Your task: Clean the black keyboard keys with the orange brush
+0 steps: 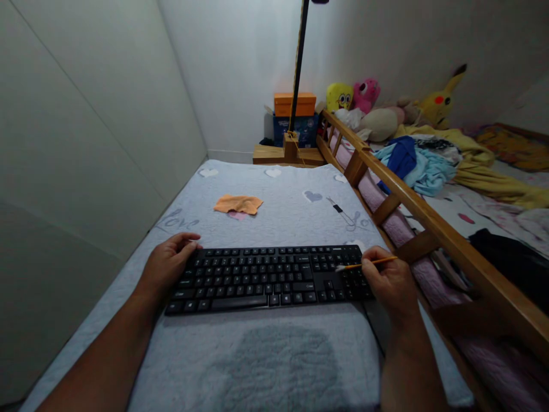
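A black computer keyboard (253, 280) lies flat and lengthwise before me on a pale blue quilted bedcover (274, 355). At its far left corner is my left hand (169, 260), thumb and fingers closed on the edge. My right hand (388, 280) is over the keyboard's right end and pinches a thin paintbrush (377, 262) with an orange handle. The brush's pale bristle tip points left, over the keys between the main block and the number pad. Beyond the keyboard lies a crumpled orange cloth (239, 203).
A looped cord with a black clip (337, 208) lies at the back right of the bedcover. A wooden bed rail (403, 183) runs along the right, with clothes and plush toys (386, 120) behind it. Boxes (295, 105) and a dark pole (299, 68) stand at the far end.
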Action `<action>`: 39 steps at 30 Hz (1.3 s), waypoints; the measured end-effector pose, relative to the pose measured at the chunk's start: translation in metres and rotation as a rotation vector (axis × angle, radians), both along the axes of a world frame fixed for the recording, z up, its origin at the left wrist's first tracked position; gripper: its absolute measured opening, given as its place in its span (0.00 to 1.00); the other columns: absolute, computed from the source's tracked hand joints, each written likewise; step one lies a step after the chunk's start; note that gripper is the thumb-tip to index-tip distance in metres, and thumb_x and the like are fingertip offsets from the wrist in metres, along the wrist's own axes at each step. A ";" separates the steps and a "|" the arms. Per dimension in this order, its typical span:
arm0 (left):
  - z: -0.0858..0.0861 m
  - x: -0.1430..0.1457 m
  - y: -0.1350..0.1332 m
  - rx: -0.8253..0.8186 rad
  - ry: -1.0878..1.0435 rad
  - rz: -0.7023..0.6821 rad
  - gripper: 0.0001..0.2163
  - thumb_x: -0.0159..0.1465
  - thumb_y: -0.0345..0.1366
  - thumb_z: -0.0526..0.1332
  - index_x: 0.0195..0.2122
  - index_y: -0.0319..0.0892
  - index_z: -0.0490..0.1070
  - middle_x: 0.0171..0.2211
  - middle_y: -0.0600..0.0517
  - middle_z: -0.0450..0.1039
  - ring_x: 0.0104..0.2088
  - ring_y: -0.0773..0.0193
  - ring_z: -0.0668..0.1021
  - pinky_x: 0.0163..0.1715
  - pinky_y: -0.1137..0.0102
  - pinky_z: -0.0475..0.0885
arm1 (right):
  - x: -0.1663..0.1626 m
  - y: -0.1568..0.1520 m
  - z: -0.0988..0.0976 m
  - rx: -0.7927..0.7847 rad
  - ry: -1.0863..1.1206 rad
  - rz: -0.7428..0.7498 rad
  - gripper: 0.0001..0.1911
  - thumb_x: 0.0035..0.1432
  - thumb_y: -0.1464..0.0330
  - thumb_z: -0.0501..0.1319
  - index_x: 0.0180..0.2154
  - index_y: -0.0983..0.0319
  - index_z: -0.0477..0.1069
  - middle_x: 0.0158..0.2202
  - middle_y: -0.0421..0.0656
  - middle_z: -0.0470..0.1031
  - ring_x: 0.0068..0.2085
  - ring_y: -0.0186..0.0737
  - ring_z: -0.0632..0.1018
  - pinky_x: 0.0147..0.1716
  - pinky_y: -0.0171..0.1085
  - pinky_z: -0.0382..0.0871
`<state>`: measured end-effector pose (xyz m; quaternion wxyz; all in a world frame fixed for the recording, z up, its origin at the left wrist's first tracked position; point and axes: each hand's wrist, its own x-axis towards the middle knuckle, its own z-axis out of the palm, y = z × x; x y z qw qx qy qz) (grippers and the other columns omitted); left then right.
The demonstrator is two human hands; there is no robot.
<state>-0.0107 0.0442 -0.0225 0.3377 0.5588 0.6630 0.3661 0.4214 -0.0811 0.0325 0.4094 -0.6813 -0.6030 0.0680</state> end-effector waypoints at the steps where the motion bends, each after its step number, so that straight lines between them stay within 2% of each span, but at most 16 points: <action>1: 0.000 0.000 0.000 0.004 0.005 -0.002 0.18 0.56 0.49 0.63 0.43 0.45 0.77 0.33 0.52 0.82 0.32 0.58 0.81 0.31 0.68 0.73 | 0.001 0.000 -0.001 -0.001 -0.003 -0.007 0.11 0.55 0.63 0.56 0.23 0.58 0.67 0.19 0.36 0.66 0.21 0.36 0.70 0.22 0.35 0.60; 9: 0.001 0.001 0.000 -0.003 0.019 0.007 0.18 0.55 0.49 0.63 0.43 0.45 0.78 0.33 0.52 0.82 0.32 0.57 0.81 0.31 0.68 0.73 | 0.013 -0.002 -0.004 0.011 -0.056 -0.117 0.11 0.54 0.63 0.57 0.22 0.58 0.67 0.18 0.36 0.67 0.21 0.37 0.70 0.23 0.35 0.61; 14: 0.002 0.000 0.001 -0.004 0.030 0.008 0.18 0.55 0.49 0.63 0.42 0.45 0.78 0.33 0.52 0.82 0.33 0.57 0.81 0.33 0.67 0.74 | 0.022 -0.003 -0.006 0.079 -0.108 -0.240 0.09 0.51 0.64 0.57 0.21 0.57 0.68 0.18 0.38 0.69 0.22 0.39 0.72 0.26 0.37 0.62; 17: 0.001 -0.001 0.002 0.001 0.039 0.004 0.18 0.55 0.49 0.63 0.42 0.45 0.78 0.33 0.52 0.83 0.34 0.56 0.82 0.34 0.66 0.75 | 0.022 -0.005 -0.007 0.143 -0.067 -0.292 0.07 0.50 0.66 0.58 0.21 0.57 0.67 0.18 0.37 0.67 0.23 0.38 0.70 0.26 0.37 0.61; 21: -0.001 -0.001 0.003 0.004 0.025 -0.002 0.18 0.55 0.49 0.63 0.42 0.45 0.78 0.33 0.52 0.83 0.34 0.55 0.82 0.34 0.66 0.75 | 0.015 -0.005 -0.008 0.174 0.164 -0.194 0.08 0.52 0.65 0.59 0.22 0.57 0.67 0.19 0.36 0.65 0.23 0.37 0.68 0.25 0.36 0.60; 25: -0.002 -0.001 0.003 0.000 0.014 0.000 0.18 0.55 0.49 0.63 0.43 0.45 0.77 0.33 0.52 0.82 0.33 0.56 0.81 0.34 0.67 0.74 | 0.002 0.000 -0.004 0.007 0.267 -0.031 0.10 0.52 0.63 0.59 0.22 0.58 0.67 0.18 0.35 0.63 0.22 0.35 0.66 0.22 0.35 0.58; 29: -0.001 -0.001 0.002 0.001 0.014 0.002 0.18 0.55 0.49 0.63 0.43 0.45 0.78 0.34 0.52 0.82 0.33 0.57 0.81 0.33 0.67 0.74 | 0.001 0.003 -0.003 -0.048 0.206 -0.103 0.11 0.51 0.61 0.58 0.22 0.58 0.68 0.17 0.35 0.63 0.21 0.36 0.66 0.21 0.35 0.58; 39: 0.000 0.000 0.000 0.016 0.041 0.003 0.17 0.57 0.48 0.63 0.44 0.46 0.78 0.34 0.52 0.82 0.33 0.57 0.81 0.32 0.67 0.73 | 0.021 -0.001 -0.009 0.033 -0.002 -0.289 0.09 0.49 0.62 0.57 0.22 0.57 0.68 0.19 0.38 0.69 0.25 0.41 0.72 0.28 0.38 0.63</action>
